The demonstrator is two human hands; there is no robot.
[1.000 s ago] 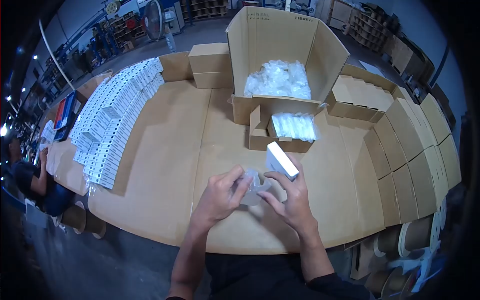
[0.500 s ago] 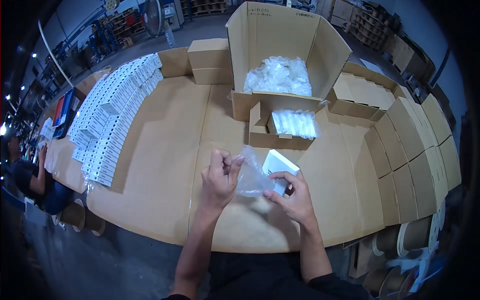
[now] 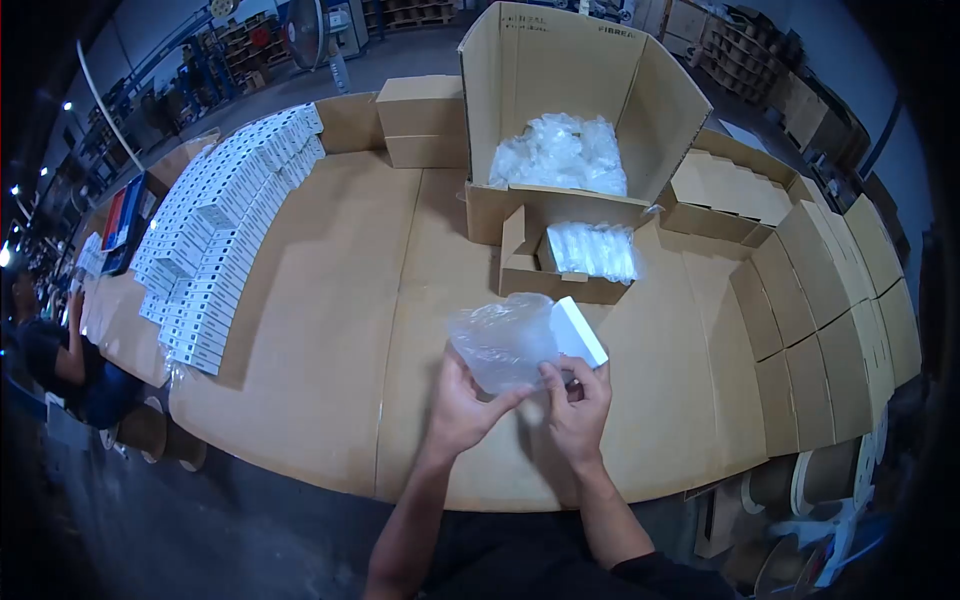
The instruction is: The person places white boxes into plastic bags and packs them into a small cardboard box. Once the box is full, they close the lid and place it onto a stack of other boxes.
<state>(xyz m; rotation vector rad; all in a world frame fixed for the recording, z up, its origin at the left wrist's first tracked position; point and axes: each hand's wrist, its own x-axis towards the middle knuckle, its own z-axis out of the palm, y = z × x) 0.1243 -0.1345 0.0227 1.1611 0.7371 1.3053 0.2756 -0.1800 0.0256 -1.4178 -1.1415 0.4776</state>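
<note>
My left hand [image 3: 467, 402] holds a clear plastic bag [image 3: 503, 340], its thumb at the lower edge and the other fingers behind the film. In my right hand [image 3: 578, 400] is a small white box [image 3: 577, 332], tilted, with the bag's right side overlapping it. The right thumb and fingers also pinch the bag near its lower right corner. Just beyond my hands stands a small open carton [image 3: 565, 287] with a row of plastic-wrapped packs [image 3: 592, 250] in it.
Behind it, a tall open carton [image 3: 575, 60] holds crumpled clear bags [image 3: 560, 152]. Stacked white boxes [image 3: 225, 220] cover the table's left side. Brown cartons [image 3: 815, 320] line the right edge. A person [image 3: 65, 350] sits at far left.
My left hand has turned from a raised pinch to lie under the bag, which is now spread wider. The white box and my right hand have shifted slightly, bringing box and bag together.
</note>
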